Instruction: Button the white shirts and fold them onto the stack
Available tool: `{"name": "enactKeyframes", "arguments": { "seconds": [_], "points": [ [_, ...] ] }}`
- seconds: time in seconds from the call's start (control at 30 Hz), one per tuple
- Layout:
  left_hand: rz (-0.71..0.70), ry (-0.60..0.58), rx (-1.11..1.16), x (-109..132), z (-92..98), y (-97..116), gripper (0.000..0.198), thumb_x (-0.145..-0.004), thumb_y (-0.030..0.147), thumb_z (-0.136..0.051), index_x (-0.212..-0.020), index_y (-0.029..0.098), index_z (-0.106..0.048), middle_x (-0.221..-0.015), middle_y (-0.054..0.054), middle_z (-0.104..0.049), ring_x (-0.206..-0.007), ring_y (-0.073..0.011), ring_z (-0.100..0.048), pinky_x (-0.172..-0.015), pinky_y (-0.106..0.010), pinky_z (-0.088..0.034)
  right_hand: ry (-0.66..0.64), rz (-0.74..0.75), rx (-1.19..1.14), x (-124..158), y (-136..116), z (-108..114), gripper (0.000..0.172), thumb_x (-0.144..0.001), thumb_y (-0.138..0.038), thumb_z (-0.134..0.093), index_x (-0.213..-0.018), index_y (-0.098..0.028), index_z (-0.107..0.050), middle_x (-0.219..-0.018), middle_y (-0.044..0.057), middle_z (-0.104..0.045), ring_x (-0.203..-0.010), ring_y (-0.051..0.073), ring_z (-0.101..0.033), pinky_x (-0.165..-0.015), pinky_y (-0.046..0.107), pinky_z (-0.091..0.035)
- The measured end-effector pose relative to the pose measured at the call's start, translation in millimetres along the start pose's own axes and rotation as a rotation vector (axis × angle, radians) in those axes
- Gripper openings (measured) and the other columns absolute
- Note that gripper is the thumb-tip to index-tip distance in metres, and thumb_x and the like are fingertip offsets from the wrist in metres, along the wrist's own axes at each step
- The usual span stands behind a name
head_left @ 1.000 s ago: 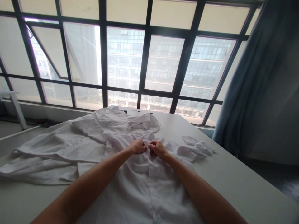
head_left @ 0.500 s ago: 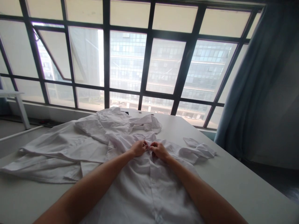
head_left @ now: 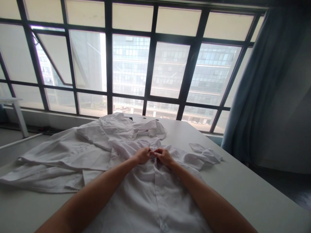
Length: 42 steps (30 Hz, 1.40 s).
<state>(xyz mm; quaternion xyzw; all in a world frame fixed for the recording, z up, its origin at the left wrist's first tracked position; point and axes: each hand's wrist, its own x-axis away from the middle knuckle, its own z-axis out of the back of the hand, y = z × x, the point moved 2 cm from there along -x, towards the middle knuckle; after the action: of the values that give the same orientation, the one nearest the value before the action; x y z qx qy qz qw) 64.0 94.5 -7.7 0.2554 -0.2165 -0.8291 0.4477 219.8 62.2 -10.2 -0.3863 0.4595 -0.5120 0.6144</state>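
Observation:
A white button-up shirt (head_left: 143, 187) lies spread on the table, its front placket running toward me and its collar end away. My left hand (head_left: 143, 155) pinches the cloth at the upper placket. Right beside it, my right hand (head_left: 164, 156) pinches the same spot, fingertips almost touching the left ones. Whether a button sits between the fingers is too small to make out. One sleeve (head_left: 206, 156) of the shirt stretches out to the right, its cuff folded over.
Another white garment (head_left: 73, 145) lies rumpled to the left, reaching the far end of the white table (head_left: 233, 184). Behind stand large black-framed windows (head_left: 131, 64), one pane tilted open. A blue-grey curtain (head_left: 252, 97) hangs at right. Part of another white table (head_left: 18, 113) shows at left.
The two hands have drawn slightly closer at the placket, fingertips nearly meeting. The view has shifted a little; the garments lie as before.

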Motion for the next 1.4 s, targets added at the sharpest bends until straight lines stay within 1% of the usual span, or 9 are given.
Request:
{"name": "enactKeyframes", "arguments": {
  "seconds": [0.2,0.37,0.5,0.57,0.67,0.87,1.07,1.2,1.4],
  "points": [
    [-0.009,0.003,-0.039,2.2,2.9,5.8,0.03,-0.094,0.031,-0.047,-0.094,0.015,-0.072,-0.087,-0.008,-0.072,-0.08,-0.0198,-0.063,-0.076,-0.027,-0.045,0.041,-0.065,0.055,0.1,-1.2,0.2,0.002,-0.075,-0.016,-0.066,-0.075,-0.014,-0.067,-0.049,-0.002,-0.06,-0.039,0.009,-0.052,-0.038,0.018,-0.037],
    [-0.052,0.021,-0.057,7.4,5.8,12.3,0.023,-0.086,0.028,-0.058,-0.091,0.013,-0.076,-0.082,-0.008,-0.074,-0.076,-0.0198,-0.065,-0.073,-0.027,-0.046,0.043,-0.084,0.067,-0.7,-1.3,1.6,0.006,-0.071,-0.009,-0.063,-0.072,-0.014,-0.064,-0.048,-0.004,-0.059,-0.04,0.009,-0.053,-0.039,0.017,-0.037],
    [-0.031,0.043,-0.101,9.6,6.8,17.4,0.02,-0.083,0.025,-0.062,-0.09,0.016,-0.078,-0.088,-0.009,-0.077,-0.08,-0.0212,-0.068,-0.075,-0.028,-0.048,0.035,-0.098,0.063,-2.1,-0.1,3.6,0.012,-0.066,-0.004,-0.064,-0.065,-0.015,-0.059,-0.046,-0.005,-0.057,-0.039,0.008,-0.052,-0.038,0.017,-0.035],
    [-0.01,0.028,-0.121,9.3,6.6,18.4,0.02,-0.083,0.024,-0.061,-0.09,0.018,-0.079,-0.091,-0.008,-0.077,-0.084,-0.0218,-0.069,-0.076,-0.028,-0.049,0.017,-0.106,0.06,-2.8,0.8,4.6,0.014,-0.065,-0.004,-0.065,-0.063,-0.016,-0.058,-0.045,-0.005,-0.056,-0.038,0.008,-0.051,-0.038,0.016,-0.035],
    [-0.015,0.015,-0.149,9.5,5.9,18.5,0.021,-0.083,0.023,-0.06,-0.091,0.018,-0.079,-0.091,-0.008,-0.077,-0.085,-0.0227,-0.069,-0.078,-0.03,-0.049,-0.009,-0.118,0.064,-3.3,1.5,6.3,0.013,-0.066,-0.006,-0.066,-0.062,-0.016,-0.058,-0.045,-0.005,-0.055,-0.038,0.008,-0.05,-0.038,0.017,-0.036],
    [-0.073,0.113,-0.134,14.2,3.4,16.8,0.022,-0.086,0.028,-0.059,-0.099,0.016,-0.073,-0.089,-0.008,-0.075,-0.083,-0.0225,-0.067,-0.076,-0.029,-0.048,-0.062,-0.188,0.036,-2.5,-1.6,9.3,0.008,-0.07,-0.009,-0.063,-0.068,-0.016,-0.06,-0.047,-0.004,-0.057,-0.039,0.009,-0.052,-0.038,0.018,-0.035],
    [-0.139,0.165,-0.11,14.7,0.8,15.5,0.019,-0.089,0.027,-0.056,-0.096,0.017,-0.07,-0.085,-0.006,-0.073,-0.078,-0.0195,-0.066,-0.07,-0.027,-0.045,-0.069,-0.239,0.043,-3.0,-3.1,10.0,0.012,-0.072,-0.009,-0.062,-0.063,-0.015,-0.059,-0.043,-0.005,-0.054,-0.036,0.008,-0.05,-0.038,0.017,-0.034],
    [-0.173,0.167,-0.124,15.9,1.0,16.2,0.018,-0.091,0.028,-0.056,-0.096,0.018,-0.07,-0.083,-0.005,-0.073,-0.076,-0.0191,-0.066,-0.068,-0.026,-0.045,-0.068,-0.241,0.046,-2.0,-4.1,9.8,0.012,-0.072,-0.007,-0.059,-0.063,-0.015,-0.059,-0.042,-0.005,-0.054,-0.037,0.008,-0.049,-0.038,0.016,-0.035],
    [-0.189,0.143,-0.215,19.0,4.6,21.7,0.02,-0.093,0.024,-0.052,-0.1,0.023,-0.072,-0.09,-0.005,-0.075,-0.086,-0.0212,-0.069,-0.074,-0.027,-0.047,-0.101,-0.231,0.029,1.2,-7.5,11.8,0.011,-0.075,-0.009,-0.059,-0.066,-0.014,-0.063,-0.044,-0.004,-0.054,-0.039,0.007,-0.049,-0.04,0.016,-0.035]
  ]
}}
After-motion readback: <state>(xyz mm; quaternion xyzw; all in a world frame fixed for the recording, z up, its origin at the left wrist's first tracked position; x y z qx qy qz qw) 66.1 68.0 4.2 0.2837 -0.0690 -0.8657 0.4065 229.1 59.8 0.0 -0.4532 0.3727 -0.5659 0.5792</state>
